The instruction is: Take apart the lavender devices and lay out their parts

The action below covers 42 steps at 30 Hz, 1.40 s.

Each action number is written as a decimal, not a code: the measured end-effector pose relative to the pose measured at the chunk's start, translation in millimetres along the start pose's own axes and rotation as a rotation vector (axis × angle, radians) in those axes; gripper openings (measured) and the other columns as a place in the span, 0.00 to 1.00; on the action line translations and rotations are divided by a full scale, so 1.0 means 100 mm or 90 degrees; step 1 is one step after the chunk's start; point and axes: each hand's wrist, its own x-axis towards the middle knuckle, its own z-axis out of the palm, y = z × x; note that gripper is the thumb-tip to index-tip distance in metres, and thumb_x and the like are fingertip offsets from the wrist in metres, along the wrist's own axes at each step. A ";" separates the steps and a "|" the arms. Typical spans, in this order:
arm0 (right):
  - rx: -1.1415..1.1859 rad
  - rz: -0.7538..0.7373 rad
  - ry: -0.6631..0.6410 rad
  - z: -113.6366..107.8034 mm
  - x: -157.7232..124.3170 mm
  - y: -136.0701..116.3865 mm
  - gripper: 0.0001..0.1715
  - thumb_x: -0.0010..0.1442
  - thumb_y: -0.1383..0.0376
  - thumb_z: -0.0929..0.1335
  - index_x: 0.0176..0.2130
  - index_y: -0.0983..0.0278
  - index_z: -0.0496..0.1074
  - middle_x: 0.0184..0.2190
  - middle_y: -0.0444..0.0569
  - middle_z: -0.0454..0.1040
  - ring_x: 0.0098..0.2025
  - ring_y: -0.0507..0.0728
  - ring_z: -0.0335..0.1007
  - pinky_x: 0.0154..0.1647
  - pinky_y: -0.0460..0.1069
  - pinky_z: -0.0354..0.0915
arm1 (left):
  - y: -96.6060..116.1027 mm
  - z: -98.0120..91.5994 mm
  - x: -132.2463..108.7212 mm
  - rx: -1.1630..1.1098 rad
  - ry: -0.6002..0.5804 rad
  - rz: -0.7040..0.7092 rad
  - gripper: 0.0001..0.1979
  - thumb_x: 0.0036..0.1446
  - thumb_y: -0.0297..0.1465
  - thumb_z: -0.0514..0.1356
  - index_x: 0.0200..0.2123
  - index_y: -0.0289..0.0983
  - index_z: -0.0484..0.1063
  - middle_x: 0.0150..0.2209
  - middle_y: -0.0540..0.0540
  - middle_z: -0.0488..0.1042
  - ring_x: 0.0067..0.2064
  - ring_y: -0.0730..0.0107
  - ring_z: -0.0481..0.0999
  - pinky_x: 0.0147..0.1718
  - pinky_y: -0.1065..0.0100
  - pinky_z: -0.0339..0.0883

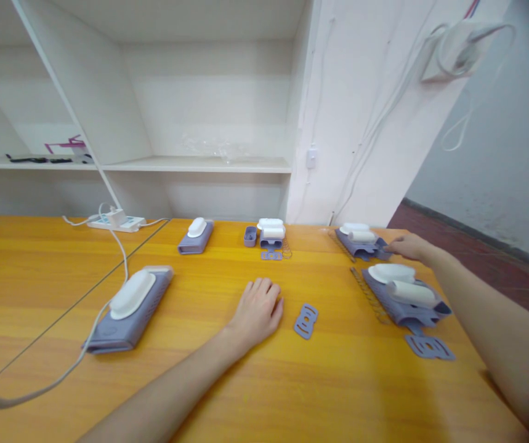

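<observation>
Open bench surrounds the left fingers, loosely parted, empty; its right edge runs close beside the right fingers. Five grey cases, three slotted plates. Narrowed right fingers touch a small grey cup at their tips; I cannot tell whether they grip.
</observation>
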 end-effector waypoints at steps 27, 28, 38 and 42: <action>-0.111 -0.068 0.124 -0.25 -0.57 -0.77 0.19 0.57 0.57 0.60 0.39 0.67 0.72 0.38 0.62 0.73 0.41 0.65 0.68 0.36 0.52 0.59 | 0.01 -0.02 0.00 -0.022 -0.017 0.045 0.08 0.61 0.31 0.48 0.36 0.38 0.65 0.38 0.44 0.67 0.41 0.64 0.64 0.39 0.63 0.57; -0.108 -0.093 0.149 -0.23 -0.69 -0.88 0.19 0.58 0.57 0.59 0.40 0.65 0.71 0.39 0.59 0.73 0.42 0.64 0.67 0.38 0.52 0.60 | 0.01 -0.02 0.00 -0.022 -0.017 0.045 0.08 0.61 0.31 0.48 0.36 0.38 0.65 0.38 0.44 0.67 0.41 0.64 0.64 0.39 0.63 0.57; -0.150 -0.663 -0.373 0.43 -2.06 -1.57 0.18 0.47 0.68 0.69 0.41 0.60 0.71 0.37 0.48 0.72 0.36 0.56 0.70 0.35 0.46 0.64 | 0.02 -0.03 -0.01 -0.017 -0.019 0.037 0.07 0.60 0.31 0.48 0.36 0.38 0.65 0.38 0.44 0.66 0.41 0.64 0.65 0.39 0.63 0.58; -0.270 -0.653 -0.234 0.59 -2.22 -1.60 0.15 0.49 0.71 0.65 0.40 0.64 0.70 0.36 0.54 0.71 0.34 0.59 0.71 0.32 0.49 0.63 | 0.02 -0.03 -0.01 -0.012 -0.015 0.040 0.07 0.60 0.31 0.49 0.35 0.38 0.65 0.37 0.44 0.67 0.40 0.64 0.65 0.39 0.63 0.58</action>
